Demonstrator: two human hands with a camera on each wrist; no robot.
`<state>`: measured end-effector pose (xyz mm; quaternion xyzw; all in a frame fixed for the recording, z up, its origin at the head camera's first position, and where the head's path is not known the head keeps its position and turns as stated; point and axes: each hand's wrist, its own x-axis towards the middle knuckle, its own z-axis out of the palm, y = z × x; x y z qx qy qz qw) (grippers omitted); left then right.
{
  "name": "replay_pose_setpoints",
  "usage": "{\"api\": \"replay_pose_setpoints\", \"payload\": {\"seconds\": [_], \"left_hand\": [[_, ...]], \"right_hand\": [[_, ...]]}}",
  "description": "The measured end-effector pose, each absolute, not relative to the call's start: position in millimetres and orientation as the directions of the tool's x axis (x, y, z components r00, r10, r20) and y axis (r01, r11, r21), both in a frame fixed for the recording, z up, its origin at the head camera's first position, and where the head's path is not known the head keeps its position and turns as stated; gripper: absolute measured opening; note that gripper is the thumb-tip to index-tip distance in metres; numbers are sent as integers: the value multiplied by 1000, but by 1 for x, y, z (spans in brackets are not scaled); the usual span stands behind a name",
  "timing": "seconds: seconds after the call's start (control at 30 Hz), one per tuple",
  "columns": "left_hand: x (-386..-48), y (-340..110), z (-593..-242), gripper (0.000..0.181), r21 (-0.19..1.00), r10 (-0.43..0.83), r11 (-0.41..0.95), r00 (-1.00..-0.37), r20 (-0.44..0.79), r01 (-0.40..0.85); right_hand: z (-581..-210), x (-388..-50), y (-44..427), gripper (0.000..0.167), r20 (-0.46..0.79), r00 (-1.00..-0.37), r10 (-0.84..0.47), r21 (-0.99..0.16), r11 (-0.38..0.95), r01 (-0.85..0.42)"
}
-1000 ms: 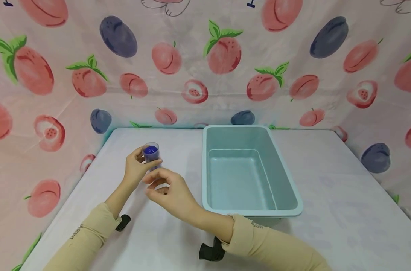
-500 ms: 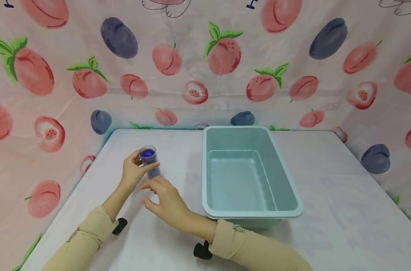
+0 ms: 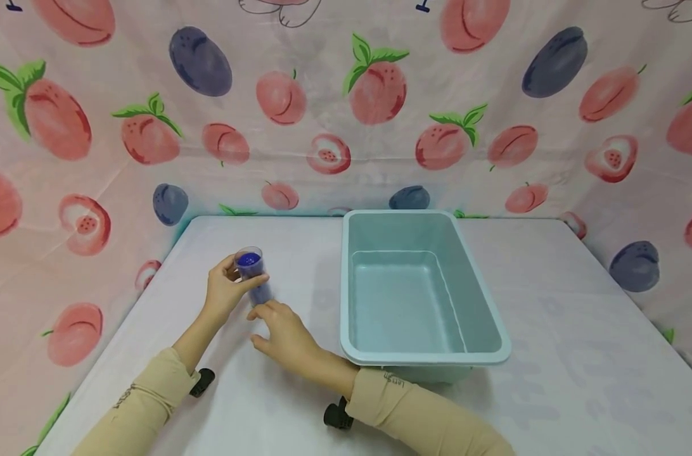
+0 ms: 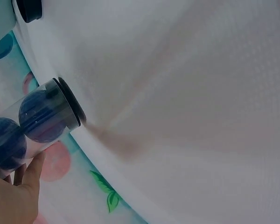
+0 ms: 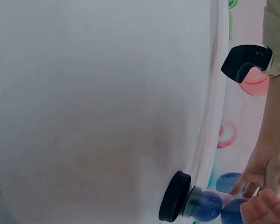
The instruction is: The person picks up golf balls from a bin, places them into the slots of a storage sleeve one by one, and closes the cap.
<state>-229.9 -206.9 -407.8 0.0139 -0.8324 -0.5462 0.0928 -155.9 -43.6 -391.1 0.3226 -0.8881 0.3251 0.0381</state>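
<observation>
My left hand (image 3: pixel 226 291) grips a clear tube (image 3: pixel 256 288), tilted, with blue balls inside. One dark blue ball (image 3: pixel 249 259) shows at its upper end, and more blue balls (image 4: pixel 42 115) show in the left wrist view. At the tube's lower end is a black cap (image 5: pixel 173 197). It looks askew with a narrow gap from the tube; whether they touch, I cannot tell. In the head view this cap is hidden. My right hand (image 3: pixel 289 339) hovers beside the lower end, thumb apart from bent fingers, with nothing seen between them.
A pale teal bin (image 3: pixel 426 358) stands on the white-covered table (image 3: pixel 563 354), right of both hands. Black wrist devices (image 3: pixel 338 415) hang under both sleeves. Behind the table rises a fruit-print cloth (image 3: pixel 346 82).
The tube and left hand have shifted slightly down and left. My right hand has lowered, its thumb and fingers spreading apart, then edged back toward the tube's lower end.
</observation>
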Motion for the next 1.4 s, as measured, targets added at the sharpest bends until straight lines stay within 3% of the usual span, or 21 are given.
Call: {"api": "replay_pose_setpoints", "payload": {"seconds": [0.37,0.73,1.03,1.4], "left_hand": [[-227,-205,-405,60,909,-138,414,-983,119,52],[-230,-203,-407,58,912,-154,407,-981,117,45],[-231,-201,-408,56,922,-155,385,-981,119,51],[-230,-203,-411,59,917,-159,399,-983,93,22]], "right_hand": [[-396,-170,-38,30,169,-798,-579,-536,625,-567],[-402,-172,-39,36,21,-751,-660,-284,716,-638],[-413,-172,-38,21,36,-749,-662,-179,733,-656],[-418,-171,-40,21,44,-762,-646,-104,756,-646]]}}
